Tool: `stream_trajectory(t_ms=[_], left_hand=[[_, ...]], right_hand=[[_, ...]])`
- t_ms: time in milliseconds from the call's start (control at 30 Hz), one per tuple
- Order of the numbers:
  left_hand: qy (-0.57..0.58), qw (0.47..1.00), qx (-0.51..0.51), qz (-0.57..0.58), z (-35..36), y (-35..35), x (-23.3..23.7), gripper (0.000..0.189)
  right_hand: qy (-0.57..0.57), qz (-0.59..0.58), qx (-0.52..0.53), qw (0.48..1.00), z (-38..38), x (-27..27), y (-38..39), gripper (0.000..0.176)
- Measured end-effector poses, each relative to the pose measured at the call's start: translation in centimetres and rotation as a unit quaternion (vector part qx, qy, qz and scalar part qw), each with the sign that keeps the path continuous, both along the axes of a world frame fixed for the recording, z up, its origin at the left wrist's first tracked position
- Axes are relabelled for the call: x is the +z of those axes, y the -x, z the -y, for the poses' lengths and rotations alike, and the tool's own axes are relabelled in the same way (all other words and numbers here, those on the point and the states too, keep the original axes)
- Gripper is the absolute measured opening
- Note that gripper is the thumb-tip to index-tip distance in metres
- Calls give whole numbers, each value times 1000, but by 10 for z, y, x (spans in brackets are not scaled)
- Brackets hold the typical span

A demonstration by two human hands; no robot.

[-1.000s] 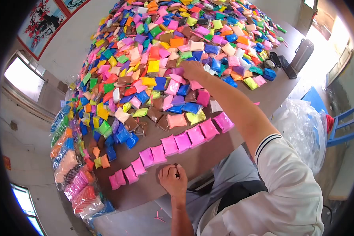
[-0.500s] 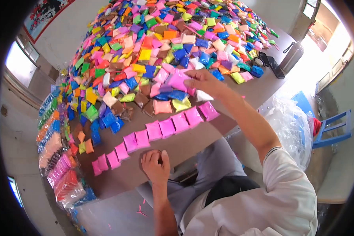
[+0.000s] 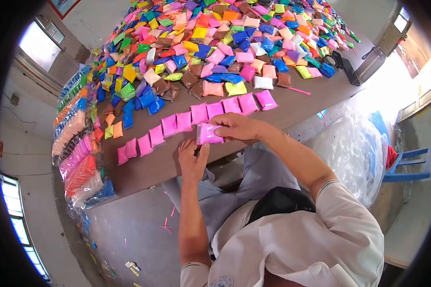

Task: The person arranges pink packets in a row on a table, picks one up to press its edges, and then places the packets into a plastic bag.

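My right hand [image 3: 235,127] grips a pink packet [image 3: 209,134] and holds it just above the near edge of the brown table [image 3: 153,167]. My left hand [image 3: 192,159] rests on the table edge right below, its fingers up at the packet's lower edge. A row of pink packets [image 3: 196,117] lies across the table in front of my hands. Beyond the row spreads a large heap of small packets in many colours [image 3: 215,38].
Bundled stacks of packets sorted by colour [image 3: 76,143] line the table's left edge. A dark flask [image 3: 372,62] and a tape roll [image 3: 328,61] stand at the right end. A big clear plastic bag [image 3: 349,153] and a blue chair [image 3: 407,165] are on the right.
My right hand picked a pink packet from the heap and brought it back to the near edge. My left hand opened and rose to meet it.
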State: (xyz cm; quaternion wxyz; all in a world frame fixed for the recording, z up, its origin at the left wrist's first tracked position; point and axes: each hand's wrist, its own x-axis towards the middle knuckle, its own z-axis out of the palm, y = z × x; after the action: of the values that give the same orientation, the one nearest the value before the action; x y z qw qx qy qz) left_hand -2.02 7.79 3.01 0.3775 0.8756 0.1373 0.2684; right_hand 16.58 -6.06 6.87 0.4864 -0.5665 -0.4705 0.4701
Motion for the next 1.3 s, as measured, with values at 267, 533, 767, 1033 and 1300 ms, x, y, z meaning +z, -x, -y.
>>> stream_trajectory(t_ms=[267, 533, 767, 1033, 1300], left_hand=[[-3, 1000, 17, 8, 0, -4, -5, 34], [-67, 998, 16, 11, 3, -3, -2, 36], [-75, 997, 19, 19, 7, -5, 2, 37], [-71, 996, 32, 34, 5, -4, -8, 41], [-64, 997, 31, 18, 7, -3, 0, 39]], right_hand=[[-15, -17, -17, 1000, -8, -15, 18, 24], [-15, 70, -51, 996, -13, -19, 18, 35], [-20, 2, -84, 996, -9, -23, 27, 31], [-167, 146, -139, 965, -7, -48, 29, 32], [-116, 145, -184, 965, -8, -41, 37, 30]])
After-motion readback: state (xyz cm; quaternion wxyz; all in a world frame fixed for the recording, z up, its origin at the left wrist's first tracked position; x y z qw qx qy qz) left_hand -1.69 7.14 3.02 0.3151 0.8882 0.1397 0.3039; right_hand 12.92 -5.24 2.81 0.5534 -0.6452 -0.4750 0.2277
